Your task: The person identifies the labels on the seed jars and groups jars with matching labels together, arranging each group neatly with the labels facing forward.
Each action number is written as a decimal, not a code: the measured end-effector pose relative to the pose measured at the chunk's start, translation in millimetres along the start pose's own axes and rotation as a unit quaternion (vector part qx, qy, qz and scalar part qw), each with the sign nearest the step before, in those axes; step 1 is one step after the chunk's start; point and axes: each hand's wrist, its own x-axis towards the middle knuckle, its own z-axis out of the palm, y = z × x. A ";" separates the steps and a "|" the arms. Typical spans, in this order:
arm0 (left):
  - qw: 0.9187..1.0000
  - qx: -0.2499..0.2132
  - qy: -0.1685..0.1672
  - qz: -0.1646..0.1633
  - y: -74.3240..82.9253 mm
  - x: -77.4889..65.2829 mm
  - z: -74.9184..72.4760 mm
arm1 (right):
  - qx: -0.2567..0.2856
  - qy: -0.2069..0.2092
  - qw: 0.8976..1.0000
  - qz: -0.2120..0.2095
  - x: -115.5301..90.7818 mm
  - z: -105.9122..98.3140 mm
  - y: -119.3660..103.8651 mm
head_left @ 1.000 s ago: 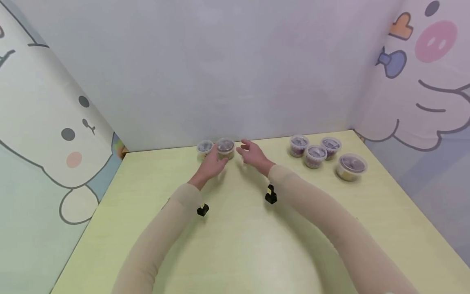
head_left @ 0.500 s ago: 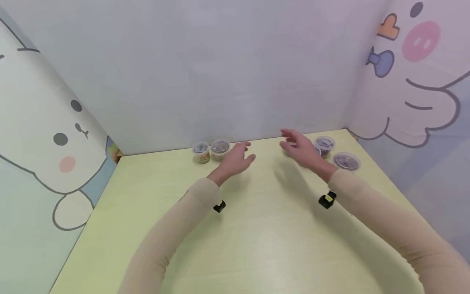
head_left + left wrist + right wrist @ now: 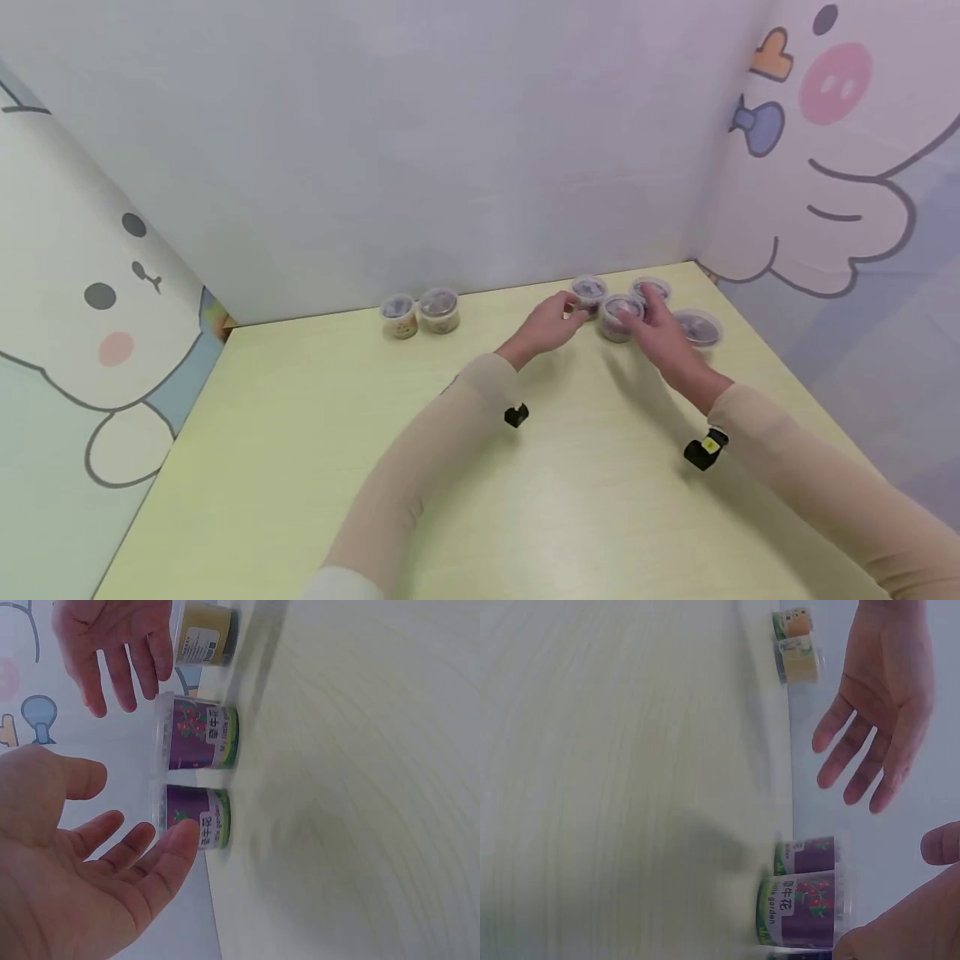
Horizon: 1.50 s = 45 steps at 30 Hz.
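Three purple-labelled lidded cups stand close together at the back right of the table: one at back left (image 3: 588, 287), one in front (image 3: 614, 330), one at back right (image 3: 657, 288). Beside the back-left cup is my left hand (image 3: 546, 329), its fingers loosely bent and nothing held. My right hand (image 3: 670, 346) hovers by the front cup and the back-right cup, partly covering both. Its fingers look straight and apart from the cups in the left wrist view. Whether the right hand touches a lid, I cannot tell from the right wrist view, where a purple cup (image 3: 808, 909) sits just beside it.
A wider lidded tub (image 3: 697, 327) with yellowish contents stands right of the purple cups, partly behind the right hand. Two more lidded tubs, one small (image 3: 398, 317) and one larger (image 3: 439, 312), stand side by side at the back left-centre. A pale wall (image 3: 480, 150) borders the table's back edge.
Both hands have moved right, away from the two tubs at left-centre and over to the purple cups. The view has shifted slightly right.
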 end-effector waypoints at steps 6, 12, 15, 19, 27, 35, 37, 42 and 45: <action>0.998 -0.069 0.005 -0.004 -2.3 8.7 26.1 | 0.027 0.004 0.999 0.028 -1.1 9.1 11.1; 0.997 -0.071 0.015 -0.002 -4.1 15.2 38.0 | 0.055 -0.002 0.997 0.047 0.5 12.6 17.0; 0.997 -0.069 0.023 -0.003 -2.6 17.7 39.6 | 0.072 -0.003 0.996 0.056 2.7 12.3 18.3; 0.996 -0.086 0.023 -0.011 -2.3 18.7 43.0 | 0.095 -0.008 0.993 0.074 5.0 11.6 22.2; 0.996 -0.089 0.014 -0.014 -1.9 18.6 51.5 | 0.149 -0.015 0.985 0.090 5.1 12.7 27.2; 0.995 -0.096 0.018 -0.011 1.7 20.7 51.5 | 0.186 -0.010 0.978 0.098 9.4 10.5 29.5; 0.995 -0.096 0.019 -0.006 2.1 21.2 51.7 | 0.206 -0.010 0.974 0.098 9.7 9.6 31.0; 0.995 -0.094 0.014 0.000 2.7 22.6 52.4 | 0.237 -0.008 0.966 0.102 10.6 6.7 34.1; 0.996 -0.092 0.015 -0.003 3.0 23.9 52.8 | 0.237 -0.014 0.966 0.102 10.2 4.8 33.2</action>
